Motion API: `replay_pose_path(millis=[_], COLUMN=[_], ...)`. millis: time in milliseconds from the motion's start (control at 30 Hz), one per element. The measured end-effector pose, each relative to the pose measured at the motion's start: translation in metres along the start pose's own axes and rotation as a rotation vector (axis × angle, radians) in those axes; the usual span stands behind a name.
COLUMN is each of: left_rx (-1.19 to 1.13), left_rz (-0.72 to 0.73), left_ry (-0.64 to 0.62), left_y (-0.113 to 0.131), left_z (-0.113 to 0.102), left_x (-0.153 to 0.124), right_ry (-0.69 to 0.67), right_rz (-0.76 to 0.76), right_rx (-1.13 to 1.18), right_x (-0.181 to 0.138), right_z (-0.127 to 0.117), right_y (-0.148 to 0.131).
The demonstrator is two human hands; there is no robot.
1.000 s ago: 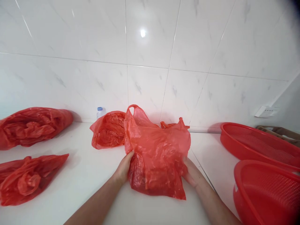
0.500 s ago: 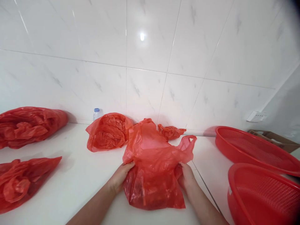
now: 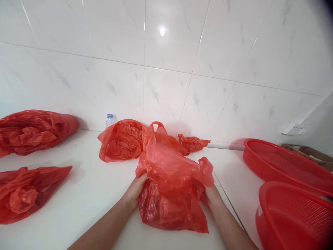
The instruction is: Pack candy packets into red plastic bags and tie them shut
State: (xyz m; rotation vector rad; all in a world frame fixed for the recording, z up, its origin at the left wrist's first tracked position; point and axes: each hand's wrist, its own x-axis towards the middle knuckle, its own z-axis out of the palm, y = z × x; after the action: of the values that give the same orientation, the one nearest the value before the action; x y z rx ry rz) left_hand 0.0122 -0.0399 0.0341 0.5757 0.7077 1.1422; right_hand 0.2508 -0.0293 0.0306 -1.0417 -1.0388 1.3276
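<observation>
A thin red plastic bag (image 3: 171, 194) with loop handles lies on the white table, its lower end toward me. Something bulky shows faintly through its lower half, too blurred by the film to name. My left hand (image 3: 137, 189) grips the bag's left side, thumb on top and the other fingers hidden beneath or behind the plastic. On the opposite side my right hand (image 3: 209, 196) is closed on the bag, its fingers mostly covered by red film. Just beyond the bag sits a rounded, crumpled red bag (image 3: 122, 140), with a small red bundle (image 3: 194, 143) to its right.
Two red plastic baskets (image 3: 275, 205) with mesh sides stand at the right. At the left lie a large red bag (image 3: 39, 130) and a knotted red bag (image 3: 31, 194). A blue-capped bottle (image 3: 109, 119) stands by the tiled wall (image 3: 166, 97). A cardboard box (image 3: 309, 152) is at far right.
The bag's handles have shifted: the left loop now stands up at the back, and the right one has folded down over my right hand. The view has tilted slightly.
</observation>
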Motion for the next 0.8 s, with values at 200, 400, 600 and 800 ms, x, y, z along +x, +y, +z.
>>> replay_pose_path(millis=[200, 400, 600, 800], left_rx=[-0.012, 0.030, 0.118, 0.192], left_rz=[0.072, 0.081, 0.281, 0.346], left_ry=[0.151, 0.338, 0.302, 0.136], left_y=[-0.004, -0.001, -0.013, -0.036], left_z=[-0.005, -0.008, 0.002, 0.036], left_x=[0.006, 0.010, 0.007, -0.013], right_ry=[-0.019, -0.184, -0.224, -0.104], right_rz=[0.110, 0.012, -0.042, -0.031], right_rx=[0.217, 0.310, 0.072, -0.156], right_x=[0.019, 0.012, -0.007, -0.030], right_z=[-0.026, -0.045, 0.009, 0.073], right_y=[0.019, 0.004, 0.000, 0.021])
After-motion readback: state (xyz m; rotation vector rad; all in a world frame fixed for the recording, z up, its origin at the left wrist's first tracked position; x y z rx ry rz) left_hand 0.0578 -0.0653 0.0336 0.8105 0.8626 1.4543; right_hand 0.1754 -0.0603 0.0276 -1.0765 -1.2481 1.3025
